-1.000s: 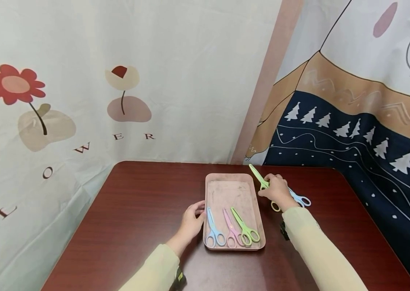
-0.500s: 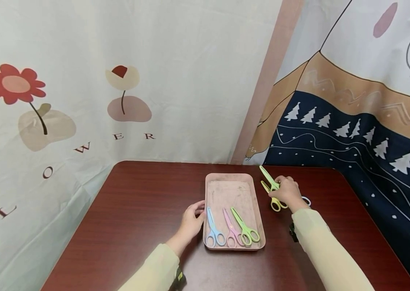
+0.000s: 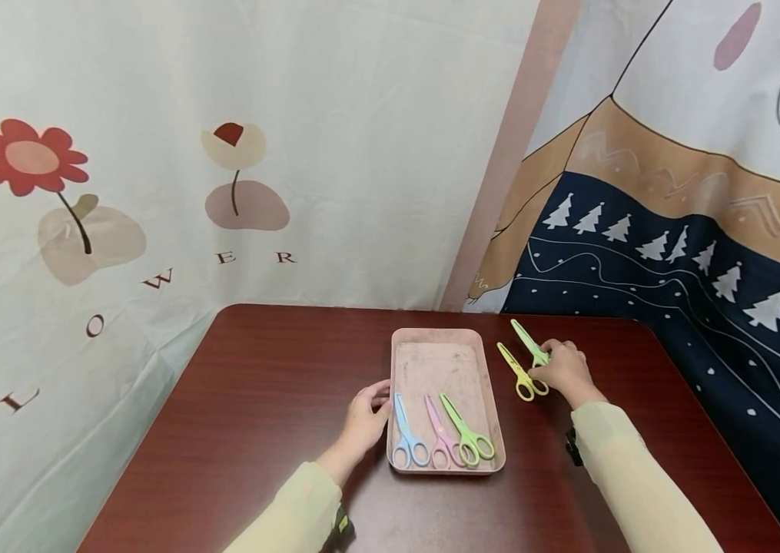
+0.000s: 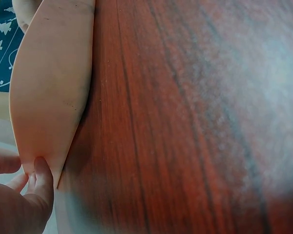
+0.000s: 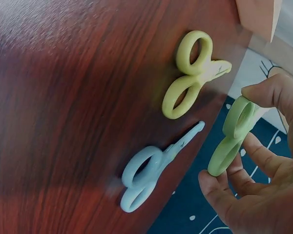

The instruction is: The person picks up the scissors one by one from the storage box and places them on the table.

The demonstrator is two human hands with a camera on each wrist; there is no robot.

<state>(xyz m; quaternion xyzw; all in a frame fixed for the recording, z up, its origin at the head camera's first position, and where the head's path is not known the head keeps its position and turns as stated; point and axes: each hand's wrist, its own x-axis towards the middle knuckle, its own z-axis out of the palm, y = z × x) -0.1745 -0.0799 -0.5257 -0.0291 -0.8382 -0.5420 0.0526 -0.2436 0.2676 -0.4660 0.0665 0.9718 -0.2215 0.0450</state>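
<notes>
Presently, the right hand (image 3: pixel 567 372) pinches the light green scissors (image 3: pixel 532 344) by the handle, the thumb on one loop and the fingers on the other side. These scissors are over the far right part of the brown table (image 3: pixel 293 369), with the blades pointing away and to the left; whether they touch the wood, I cannot tell. Just beside them, the yellow scissors (image 3: pixel 519 373) lie on the table, and the right wrist view shows also light blue scissors (image 5: pixel 162 164) lying near. The left hand (image 3: pixel 364 415), its fingers loosely bent, touches the left side of the pink tray (image 3: pixel 434 361). Inside this tray, at the near end, lie blue scissors (image 3: pixel 405 432), pink scissors (image 3: pixel 435 418) and green scissors (image 3: pixel 460 426), all with handles towards the person; the pink and green handles are close together. Behind the table hangs a pale cloth (image 3: pixel 362 153) with printed flowers.
</notes>
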